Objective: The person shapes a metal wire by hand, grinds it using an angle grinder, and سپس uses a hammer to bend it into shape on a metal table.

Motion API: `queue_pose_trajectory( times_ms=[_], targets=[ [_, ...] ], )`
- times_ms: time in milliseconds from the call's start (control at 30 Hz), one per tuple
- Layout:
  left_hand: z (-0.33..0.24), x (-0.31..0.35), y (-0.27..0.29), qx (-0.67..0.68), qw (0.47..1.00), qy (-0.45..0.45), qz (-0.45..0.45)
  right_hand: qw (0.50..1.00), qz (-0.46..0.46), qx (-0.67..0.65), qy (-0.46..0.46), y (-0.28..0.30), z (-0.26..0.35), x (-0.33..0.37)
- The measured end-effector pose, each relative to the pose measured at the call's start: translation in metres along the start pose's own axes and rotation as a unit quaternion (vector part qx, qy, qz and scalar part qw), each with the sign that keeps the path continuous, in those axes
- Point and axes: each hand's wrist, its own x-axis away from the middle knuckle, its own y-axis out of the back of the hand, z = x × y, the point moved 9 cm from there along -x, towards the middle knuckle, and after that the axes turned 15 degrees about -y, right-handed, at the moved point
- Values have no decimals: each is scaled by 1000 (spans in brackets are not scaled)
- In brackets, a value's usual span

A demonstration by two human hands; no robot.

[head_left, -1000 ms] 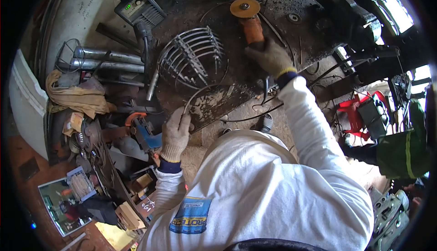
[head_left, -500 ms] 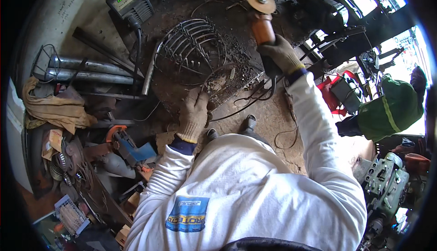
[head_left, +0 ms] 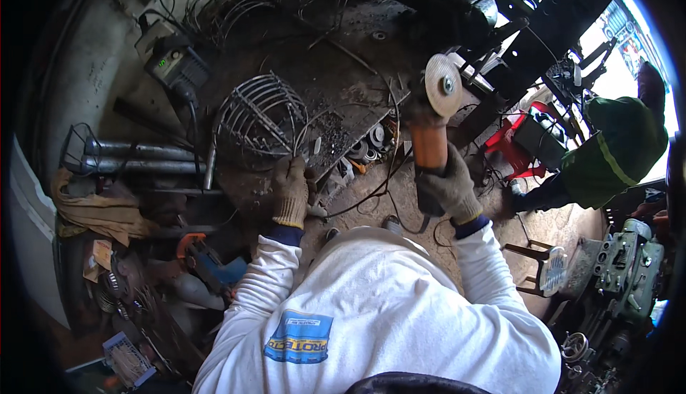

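Observation:
My right hand [head_left: 454,187], in a knitted work glove, is wrapped round the body of an orange and black angle grinder [head_left: 429,145]. Its pale cutting disc [head_left: 433,83] points away from me, held up off the bench. My gloved left hand [head_left: 289,188] is at the near side of a round cage of bent metal rods [head_left: 261,112], fingers curled together. Thin rods rise just beyond its fingertips, but what lies inside the grip is hidden. The cage rests on a dark metal workbench [head_left: 350,97] strewn with black bits.
A welding machine [head_left: 179,69] stands at the far left, near metal pipes [head_left: 143,158] and a cloth [head_left: 93,205]. The grinder's cable hangs by my right hand. A person in green [head_left: 614,151] bends at the right, beside a red chair [head_left: 511,144]. A green machine [head_left: 629,265] stands nearer.
The grinder has come down and nearer to me, toward the right, its disc turned more edge-on. My left hand's fingers have curled in near the cage. The whole view has shifted.

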Motion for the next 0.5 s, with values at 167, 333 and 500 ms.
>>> queue_pose_trajectory(
  times_ms=[167, 333, 500],
  targets=[
    [9, -19, -20, -30, 999, -42, -6, 999, -9, 6, -32, 27, -32, 8],
    [-2, -16, -35, -90, 994, -56, -32, 996, -4, 74, -39, 41, -47, 8],
    [17, -44, -7, -278, 950, -137, 38, 994, 15, 81, -76, 55, -47, 16]
  ],
)
